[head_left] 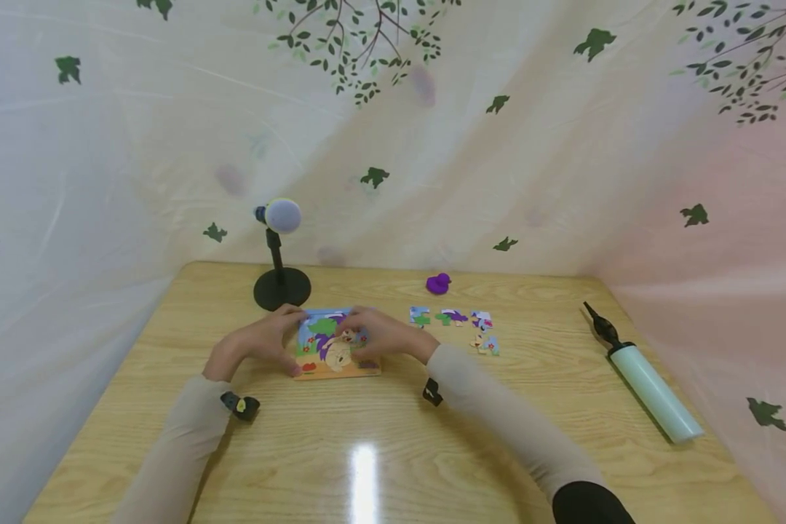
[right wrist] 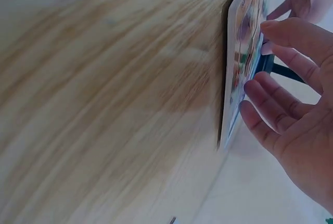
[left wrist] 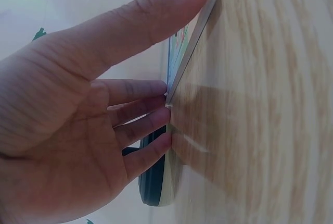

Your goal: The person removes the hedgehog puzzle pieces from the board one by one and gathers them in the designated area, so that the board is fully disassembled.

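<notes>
A jigsaw puzzle [head_left: 338, 354] with a bright cartoon picture in a flat tray lies on the wooden table. My left hand [head_left: 262, 342] holds its left side, the thumb near the front corner and the fingers at the back corner. In the left wrist view those fingers [left wrist: 148, 125] look nearly straight. Over the puzzle's right part, my right hand [head_left: 386, 336] touches the picture with loosely bent fingers. In the right wrist view its fingertips [right wrist: 251, 87] meet the puzzle's surface. Whether a piece lies under them I cannot tell.
Several loose puzzle pieces [head_left: 453, 316] lie right of the puzzle. Behind them sits a purple toy duck [head_left: 438, 284]. A black stand with a round white head [head_left: 283, 216] is at the back left. A pale green hand pump [head_left: 655, 393] lies at the right.
</notes>
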Motion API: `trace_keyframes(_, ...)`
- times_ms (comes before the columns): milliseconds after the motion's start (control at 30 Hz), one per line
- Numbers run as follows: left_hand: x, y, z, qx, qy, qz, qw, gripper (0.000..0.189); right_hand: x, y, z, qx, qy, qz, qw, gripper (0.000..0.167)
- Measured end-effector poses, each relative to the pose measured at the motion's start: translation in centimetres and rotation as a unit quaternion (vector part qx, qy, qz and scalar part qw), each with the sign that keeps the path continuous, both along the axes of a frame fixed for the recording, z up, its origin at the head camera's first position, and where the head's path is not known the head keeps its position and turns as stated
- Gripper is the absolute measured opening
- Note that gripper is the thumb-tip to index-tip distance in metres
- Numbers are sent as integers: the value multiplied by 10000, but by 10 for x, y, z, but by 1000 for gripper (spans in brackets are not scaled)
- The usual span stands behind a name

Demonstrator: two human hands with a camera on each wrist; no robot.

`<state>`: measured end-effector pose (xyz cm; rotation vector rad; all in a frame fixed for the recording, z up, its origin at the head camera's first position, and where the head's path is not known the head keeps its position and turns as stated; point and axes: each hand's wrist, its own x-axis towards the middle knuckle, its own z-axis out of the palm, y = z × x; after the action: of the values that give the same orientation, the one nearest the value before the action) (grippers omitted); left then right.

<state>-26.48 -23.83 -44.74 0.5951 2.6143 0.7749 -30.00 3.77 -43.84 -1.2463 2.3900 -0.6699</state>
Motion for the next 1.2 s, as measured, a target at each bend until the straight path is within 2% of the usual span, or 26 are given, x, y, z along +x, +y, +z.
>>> trace_keyframes(333,0,1,1,52,13,-62,10000,111,-4,-14,-2,389,187,-107,9990,42)
trace_keyframes(567,0,2,2,6,-14,-30,10000,112,-3,-20,-1,444,130,-148,9988,41)
trace_keyframes(767,1,3,3,-9,2,7,10000,111,-3,-23,2,493,79,-45,9987,41)
trace_keyframes(1033,1,2,3,2,115,-90,9999,111,-8,-29,3,587,301,261,9975,43)
trace_keyframes(1200,1,1,3,6,122,-88,9999,110,-9,-31,3,623,306,246,9973,43)
